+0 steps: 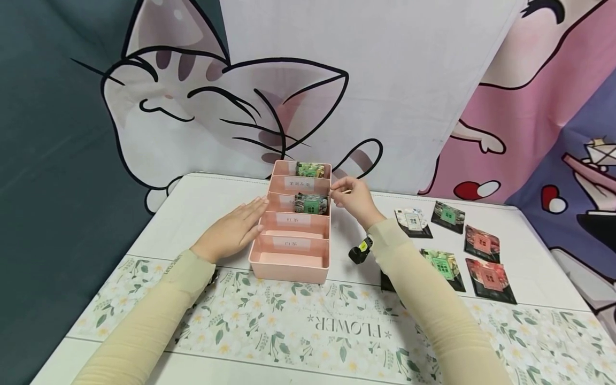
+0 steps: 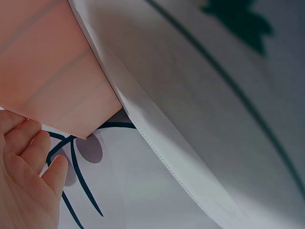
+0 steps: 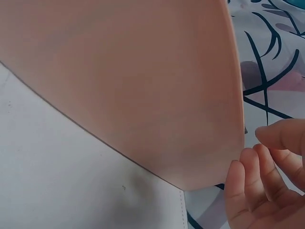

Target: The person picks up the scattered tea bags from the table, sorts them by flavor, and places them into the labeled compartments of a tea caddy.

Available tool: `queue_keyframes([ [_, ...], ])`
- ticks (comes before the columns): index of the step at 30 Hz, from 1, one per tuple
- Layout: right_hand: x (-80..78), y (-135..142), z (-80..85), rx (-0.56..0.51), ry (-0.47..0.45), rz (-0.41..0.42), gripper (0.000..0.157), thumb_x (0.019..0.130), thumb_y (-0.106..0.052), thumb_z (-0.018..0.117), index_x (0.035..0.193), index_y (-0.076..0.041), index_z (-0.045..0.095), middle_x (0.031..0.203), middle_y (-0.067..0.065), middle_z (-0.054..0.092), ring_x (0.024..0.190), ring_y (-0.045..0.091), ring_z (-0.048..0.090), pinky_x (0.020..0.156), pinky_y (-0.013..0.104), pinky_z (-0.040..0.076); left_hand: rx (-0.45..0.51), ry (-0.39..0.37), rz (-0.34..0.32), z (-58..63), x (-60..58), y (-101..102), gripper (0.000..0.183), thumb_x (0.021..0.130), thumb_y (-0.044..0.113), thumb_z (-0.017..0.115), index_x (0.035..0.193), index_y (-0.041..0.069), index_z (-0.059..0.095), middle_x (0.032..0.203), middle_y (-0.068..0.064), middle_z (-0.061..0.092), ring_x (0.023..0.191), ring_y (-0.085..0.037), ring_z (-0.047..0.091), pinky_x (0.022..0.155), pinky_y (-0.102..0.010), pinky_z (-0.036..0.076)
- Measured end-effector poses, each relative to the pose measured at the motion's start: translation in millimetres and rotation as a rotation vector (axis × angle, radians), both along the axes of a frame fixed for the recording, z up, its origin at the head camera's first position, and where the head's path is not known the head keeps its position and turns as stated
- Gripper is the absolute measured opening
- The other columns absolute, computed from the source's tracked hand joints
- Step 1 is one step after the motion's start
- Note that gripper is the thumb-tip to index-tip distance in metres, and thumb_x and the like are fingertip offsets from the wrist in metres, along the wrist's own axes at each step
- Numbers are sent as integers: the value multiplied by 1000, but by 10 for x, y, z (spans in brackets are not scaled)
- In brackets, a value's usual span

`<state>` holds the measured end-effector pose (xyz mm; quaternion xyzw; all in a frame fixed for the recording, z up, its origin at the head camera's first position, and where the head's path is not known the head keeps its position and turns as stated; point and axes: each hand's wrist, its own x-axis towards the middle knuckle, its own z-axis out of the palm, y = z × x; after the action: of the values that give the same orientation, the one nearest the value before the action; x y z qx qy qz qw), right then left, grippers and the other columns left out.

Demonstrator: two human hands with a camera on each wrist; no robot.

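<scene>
A pink divided storage box (image 1: 289, 274) stands on the table, with white paper labels on its partitions. One green tea packet (image 1: 310, 170) sits in its rearmost compartment, and another dark-and-green tea packet (image 1: 310, 204) lies in a middle one. Against the box's left side rests my left hand (image 1: 233, 227), its fingers stretched forward. My right hand (image 1: 353, 198) is at the box's right rim towards the back, fingers loosely bent. In the right wrist view, the fingertips (image 3: 249, 155) are beside the box wall, the thumb is near them, and nothing shows between.
To the right lie several tea packets: white (image 1: 414, 222), dark green (image 1: 448, 215), light green (image 1: 443, 270) and red (image 1: 490, 279). Another dark packet is partly hidden under the right forearm. A black wrist camera (image 1: 360, 251) hangs at the right cuff. A cat-print curtain (image 1: 399, 64) stands behind the table.
</scene>
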<state>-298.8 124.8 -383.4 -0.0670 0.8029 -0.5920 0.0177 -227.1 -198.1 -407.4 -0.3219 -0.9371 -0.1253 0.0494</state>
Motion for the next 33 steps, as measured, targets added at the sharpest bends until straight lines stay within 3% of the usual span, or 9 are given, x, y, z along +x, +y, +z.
queue_keyframes([
  [7, 10, 34, -17, 7, -17, 4, 14, 94, -3, 66, 106, 4, 65, 91, 9, 63, 78, 16, 62, 74, 28, 61, -2, -5, 5, -4, 1, 8, 61, 109, 32, 42, 158, -2, 27, 165, -17, 24, 153, -33, 22, 126, -47, 18],
  [16, 99, 168, 60, 26, -23, 3, 17, 95, -6, 66, 109, 4, 65, 95, 8, 65, 79, 14, 63, 75, 27, 61, -4, 6, -3, -19, -17, 1, 61, 109, 31, 42, 158, -3, 26, 165, -17, 24, 153, -33, 23, 125, -49, 21],
  [22, 173, 337, 135, 48, -26, 33, 22, 97, -9, 66, 112, 6, 64, 98, 10, 66, 85, 22, 66, 75, 26, 61, 0, 9, -7, -22, -22, -1, 61, 109, 31, 42, 158, -3, 27, 165, -17, 25, 153, -32, 23, 124, -51, 23],
  [33, 307, 616, 211, 151, 51, 68, 18, 96, -8, 66, 108, 5, 67, 100, 17, 70, 79, 14, 65, 74, 27, 62, 2, 22, -10, -20, -17, 1, 61, 109, 29, 43, 157, -5, 28, 164, -20, 27, 152, -35, 25, 124, -50, 22],
])
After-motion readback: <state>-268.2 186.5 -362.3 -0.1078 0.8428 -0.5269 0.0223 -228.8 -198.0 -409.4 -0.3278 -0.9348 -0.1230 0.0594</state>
